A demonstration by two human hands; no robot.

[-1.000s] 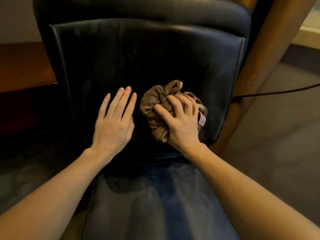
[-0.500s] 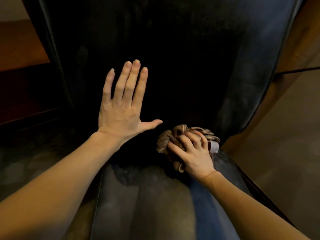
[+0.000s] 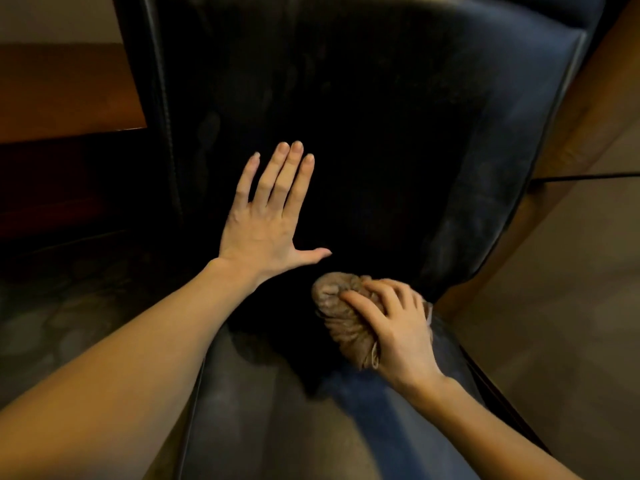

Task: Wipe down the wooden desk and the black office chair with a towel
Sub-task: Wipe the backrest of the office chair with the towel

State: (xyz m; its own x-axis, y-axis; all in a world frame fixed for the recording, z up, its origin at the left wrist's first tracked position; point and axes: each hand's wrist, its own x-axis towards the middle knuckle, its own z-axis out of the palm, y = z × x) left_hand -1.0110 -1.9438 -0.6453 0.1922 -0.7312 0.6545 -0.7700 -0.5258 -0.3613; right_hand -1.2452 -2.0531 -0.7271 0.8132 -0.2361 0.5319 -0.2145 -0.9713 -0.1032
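Clutching wrinkled, wadded towel (image 3: 341, 318) on glossy chair (image 3: 398, 133)

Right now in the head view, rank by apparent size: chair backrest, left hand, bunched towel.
chair backrest
left hand
bunched towel, partly covered by the right hand, so its true size is unsure

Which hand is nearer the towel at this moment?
Right. The right hand grips the bunched towel low on the chair backrest; the left hand lies flat on the backrest above and left of it, not touching it.
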